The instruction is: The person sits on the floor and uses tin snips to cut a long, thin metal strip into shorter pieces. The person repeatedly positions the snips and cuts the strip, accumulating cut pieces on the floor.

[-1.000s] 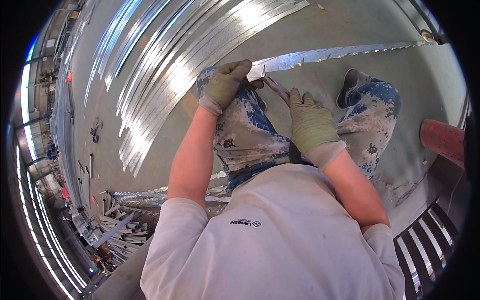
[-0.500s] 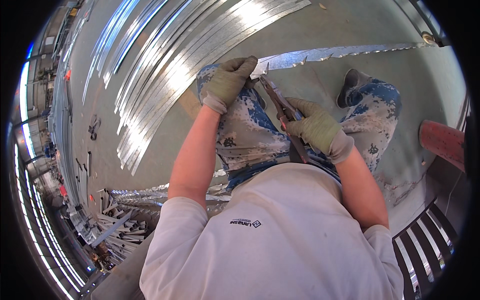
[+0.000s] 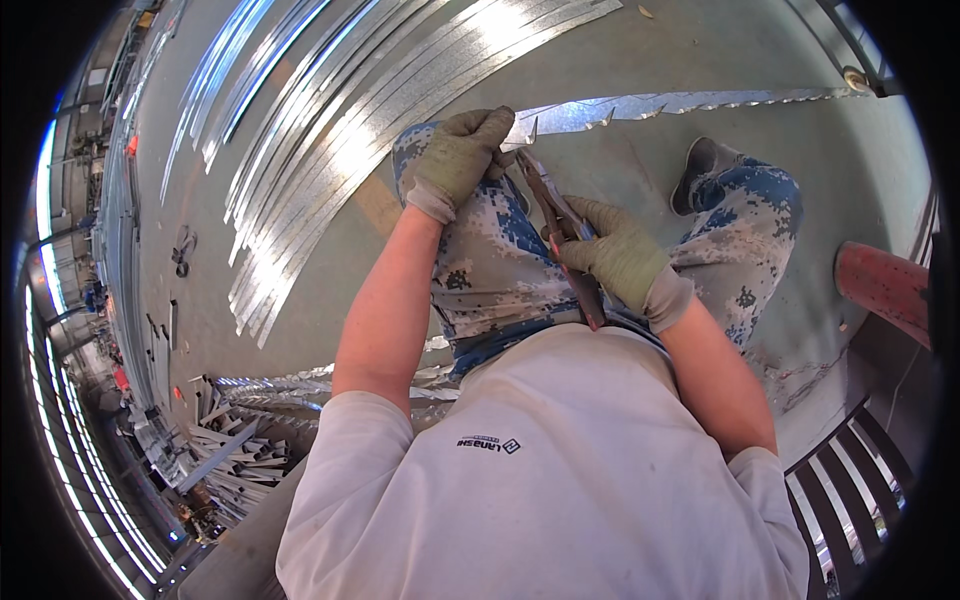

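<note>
The gloved left hand [image 3: 462,155] pinches the near end of a notched metal strip [image 3: 575,115], which runs out from its fingers far to the right, above the other hand. The gloved right hand [image 3: 615,245] is curled around a plier-like tool [image 3: 543,190], whose head points up beside the left fingers, at the strip's end. Camouflage trousers [image 3: 490,260] lie below both hands; flat metal strips [image 3: 350,150] spread beyond the left hand, and a red cylinder [image 3: 880,285] lies well right of the right hand.

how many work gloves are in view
2: one glove on the left hand, at the jagged metal strip; the other glove on the right hand, holding the hand tool. More may be hidden in the clutter.
</note>
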`<act>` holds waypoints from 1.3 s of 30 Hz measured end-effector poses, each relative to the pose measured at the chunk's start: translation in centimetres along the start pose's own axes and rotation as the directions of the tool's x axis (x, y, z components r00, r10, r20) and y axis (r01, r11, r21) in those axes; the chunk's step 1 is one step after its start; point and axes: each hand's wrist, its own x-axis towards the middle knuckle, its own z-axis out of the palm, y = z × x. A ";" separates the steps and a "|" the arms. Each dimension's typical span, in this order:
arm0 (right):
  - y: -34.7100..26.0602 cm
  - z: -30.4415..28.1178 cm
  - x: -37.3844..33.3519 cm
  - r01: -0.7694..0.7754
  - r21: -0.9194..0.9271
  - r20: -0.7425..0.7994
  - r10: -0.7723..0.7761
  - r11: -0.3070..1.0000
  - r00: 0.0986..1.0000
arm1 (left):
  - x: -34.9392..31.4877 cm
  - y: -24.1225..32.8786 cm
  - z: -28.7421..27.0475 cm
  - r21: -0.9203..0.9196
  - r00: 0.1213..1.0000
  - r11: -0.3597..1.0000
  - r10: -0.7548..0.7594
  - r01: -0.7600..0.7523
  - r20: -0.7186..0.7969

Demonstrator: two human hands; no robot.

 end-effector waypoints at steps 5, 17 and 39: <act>-0.5 0.5 0.1 0.001 -0.017 0.002 -0.001 1.000 1.000 | 0.0 -0.1 -0.1 -0.010 1.000 1.000 0.000 0.000 0.004; -0.4 0.9 -0.1 -0.095 0.371 0.110 0.059 0.924 0.992 | -0.3 0.5 0.1 -0.134 1.000 0.991 -0.024 0.022 -0.007; 1.5 6.7 1.0 -0.003 0.135 -0.169 0.026 0.991 0.985 | -0.7 1.2 0.5 -0.107 0.997 0.993 -0.055 0.048 -0.062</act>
